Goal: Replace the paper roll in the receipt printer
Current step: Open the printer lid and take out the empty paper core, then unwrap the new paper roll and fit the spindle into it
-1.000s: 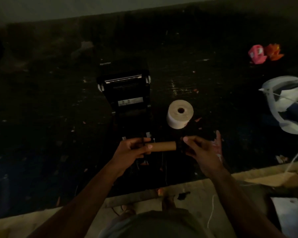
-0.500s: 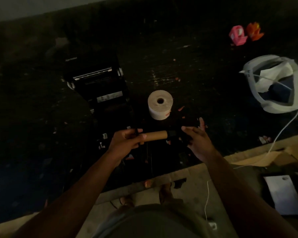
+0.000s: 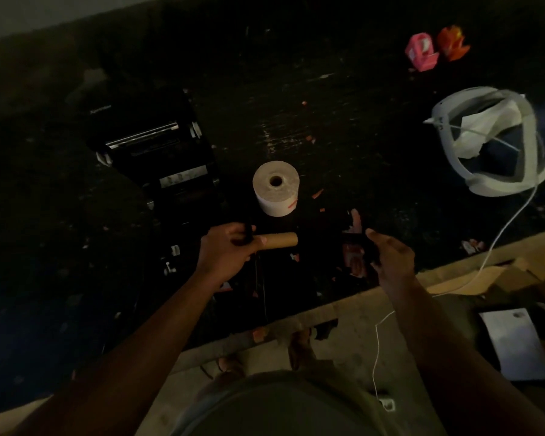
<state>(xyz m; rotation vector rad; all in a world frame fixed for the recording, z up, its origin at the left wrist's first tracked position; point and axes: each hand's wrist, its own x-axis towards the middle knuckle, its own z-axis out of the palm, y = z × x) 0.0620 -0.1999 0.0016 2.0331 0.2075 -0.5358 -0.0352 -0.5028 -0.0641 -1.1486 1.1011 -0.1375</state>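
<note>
- One spent cardboard core (image 3: 277, 240), out of printer, clamped in left hand (image 3: 225, 253).
- Right hand (image 3: 390, 259): fingers apart, possibly holding a dark piece; cannot tell.
- Fresh paper roll (image 3: 276, 188) upright at 12 o'clock of core, uninstalled.
- Printer (image 3: 158, 152) at 10 o'clock, lid open.

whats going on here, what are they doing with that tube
A person is partway through changing the paper in a receipt printer, which sits open on the dark table. The left hand grips a bare cardboard tube, apparently the used-up core. The right hand is apart from the tube and seems to hold a small dark piece, too dim to identify. A full paper roll stands on end beside the printer, not yet loaded.
</note>
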